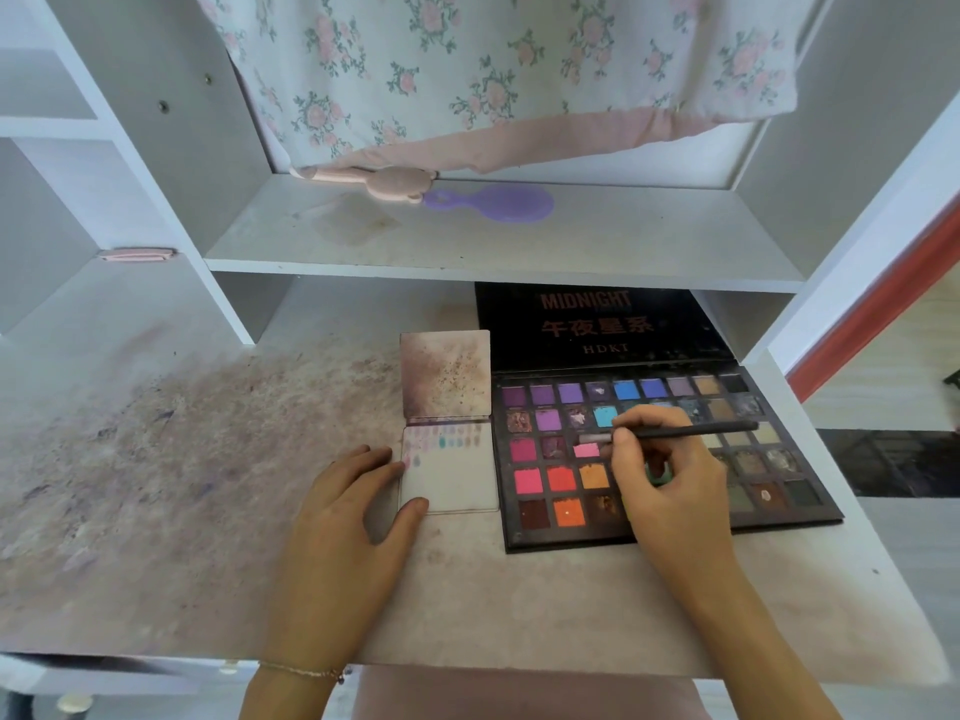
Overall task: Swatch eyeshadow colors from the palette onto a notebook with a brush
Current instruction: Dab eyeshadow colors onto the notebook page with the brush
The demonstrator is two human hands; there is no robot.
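Pink pan (586,450): I've got the brush (675,433) tip hovering just above it, loading step.
Right hand (670,475): pinched shut on brush.
Left hand (348,506): flat, open, steadying notebook (452,480).
Next: dab, carry left to bare page.

The open palette lid (597,324) reads "MIDNIGHT", then what looks like "午夜星系", and "HDKT".

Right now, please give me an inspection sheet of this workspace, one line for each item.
Surface: white desk, stained with powder at left.
Job's things: open palette at right; notebook open beside it, swatches on top of lower page; brush over palette pans.
Clutter: purple hand mirror and pink brush on the shelf.
Grips: left hand steadies the notebook; right hand holds the brush.
Cables: nothing seen.
Surroundings: floral cloth hanging above.
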